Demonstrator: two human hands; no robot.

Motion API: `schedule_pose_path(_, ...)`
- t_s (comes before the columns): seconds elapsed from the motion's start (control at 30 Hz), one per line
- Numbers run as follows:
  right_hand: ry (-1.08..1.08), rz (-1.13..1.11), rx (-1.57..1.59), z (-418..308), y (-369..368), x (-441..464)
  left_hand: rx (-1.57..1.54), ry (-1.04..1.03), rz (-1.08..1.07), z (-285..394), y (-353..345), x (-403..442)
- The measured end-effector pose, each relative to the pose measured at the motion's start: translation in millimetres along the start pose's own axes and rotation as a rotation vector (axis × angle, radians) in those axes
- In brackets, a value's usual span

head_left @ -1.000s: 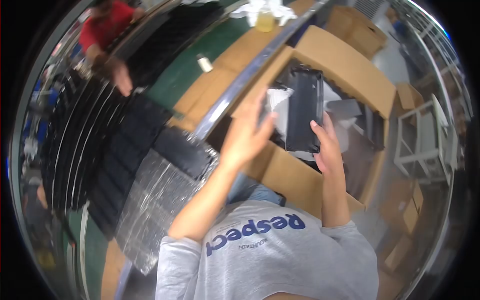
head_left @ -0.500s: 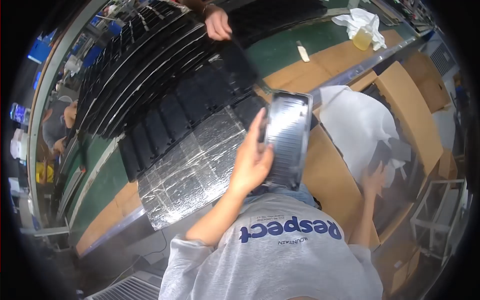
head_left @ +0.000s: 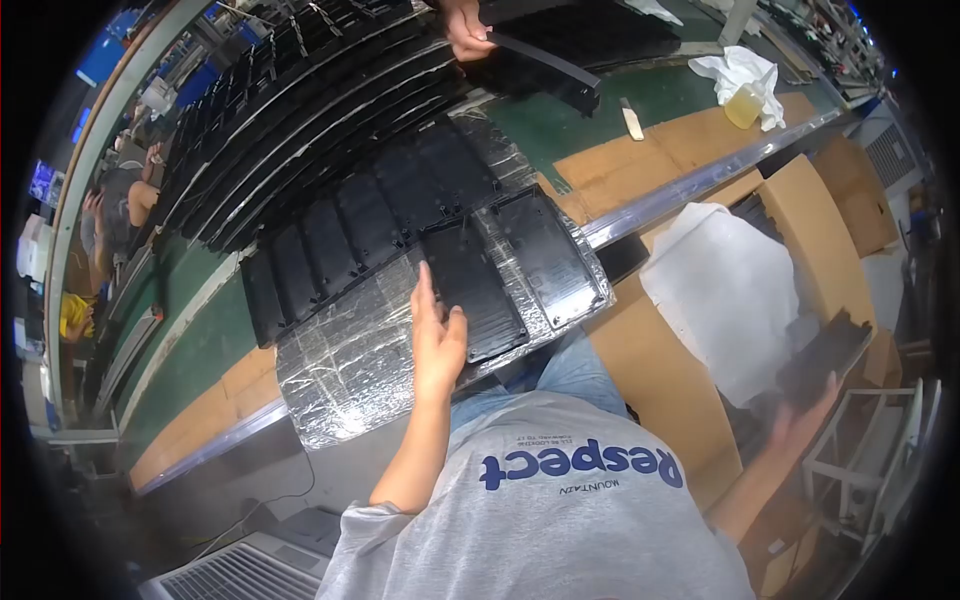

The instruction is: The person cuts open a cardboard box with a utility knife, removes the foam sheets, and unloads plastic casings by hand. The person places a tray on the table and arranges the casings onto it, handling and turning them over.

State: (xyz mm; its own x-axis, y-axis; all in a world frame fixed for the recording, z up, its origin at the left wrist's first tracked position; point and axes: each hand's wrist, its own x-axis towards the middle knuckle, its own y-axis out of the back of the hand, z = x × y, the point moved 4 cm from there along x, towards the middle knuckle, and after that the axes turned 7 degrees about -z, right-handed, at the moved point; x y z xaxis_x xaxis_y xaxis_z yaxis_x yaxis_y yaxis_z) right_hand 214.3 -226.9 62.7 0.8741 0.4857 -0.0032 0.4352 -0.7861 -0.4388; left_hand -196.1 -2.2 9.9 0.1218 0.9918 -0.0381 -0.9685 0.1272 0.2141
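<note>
My left hand (head_left: 438, 345) has its fingers stretched out beside the left edge of a black ribbed plastic panel (head_left: 470, 290), which lies flat on a shiny silver foil sheet (head_left: 345, 370). Another black panel (head_left: 548, 255) rests on the foil just to the right. A row of similar dark panels (head_left: 350, 225) runs along the sheet behind. Over the open cardboard box (head_left: 665, 370) at the right, my right hand (head_left: 800, 415) grips a dark plastic panel (head_left: 825, 360); both are blurred by motion. White sheeting (head_left: 715, 285) lies inside that box.
Across the table, a co-worker's hand (head_left: 465, 30) holds a black strip (head_left: 545, 65). Long stacks of black parts (head_left: 270, 120) fill the far left. A white-handled tool (head_left: 631, 120), a crumpled white cloth (head_left: 745, 75) and a yellowish block (head_left: 743, 106) lie at the back right.
The panel tilted up in my left hand now lies flat on the foil, and that hand has opened. My right hand has moved outward, bringing a dark panel up. The co-worker's strip has swung right.
</note>
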Motion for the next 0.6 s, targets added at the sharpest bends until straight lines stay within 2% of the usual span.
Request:
schedule_pose_path(0.03, 0.006, -0.005, -0.004, -1.7, -13.7, -7.9, 0.043, -0.022, -0.031, 0.1, -5.1, -0.1)
schedule_pose_path(0.1, -0.179, -0.427, 0.176, 7.5, -60.7, -25.5, 0.134, -0.061, -0.086, -0.9, -10.8, -2.2)
schedule_pose_path(0.13, -0.215, -0.547, 0.132, 16.9, -81.7, -32.7, 0.129, -0.056, -0.079, -3.2, -9.2, -3.8)
schedule_pose_path(0.23, -0.517, -0.857, 0.155, 56.9, -156.7, -66.4, 0.717, -0.41, -0.009, 7.4, -2.9, -11.1)
schedule_pose_path(0.27, -0.413, -1.052, 0.142, 65.1, -179.3, -74.7, 0.718, -0.405, 0.004, 10.6, 3.6, -14.0)
schedule_pose_path(0.33, -0.47, -1.139, 0.026, 95.3, -211.7, -90.2, 0.239, -0.222, -0.076, 19.8, 21.9, -22.5)
schedule_pose_path(0.37, -0.635, -1.026, -0.08, 113.1, -222.7, -98.6, 0.001, -0.129, -0.115, 22.2, 27.6, -28.3)
schedule_pose_path(0.4, -0.665, -1.09, -0.123, 121.4, -240.8, -110.6, 0.007, -0.124, -0.107, 27.1, 31.2, -34.8)
schedule_pose_path(0.47, -0.689, -1.161, -0.158, 138.5, -267.7, -138.2, -0.187, -0.079, -0.069, 34.9, 34.4, -43.2)
schedule_pose_path(0.53, -0.548, -1.394, -0.249, 156.7, -285.8, -163.4, -0.283, -0.063, -0.049, 33.1, 38.6, -44.2)
schedule_pose_path(0.6, -0.489, -1.475, -0.287, 153.7, -291.5, -163.0, -0.365, -0.108, 0.068, 19.3, 46.3, -39.5)
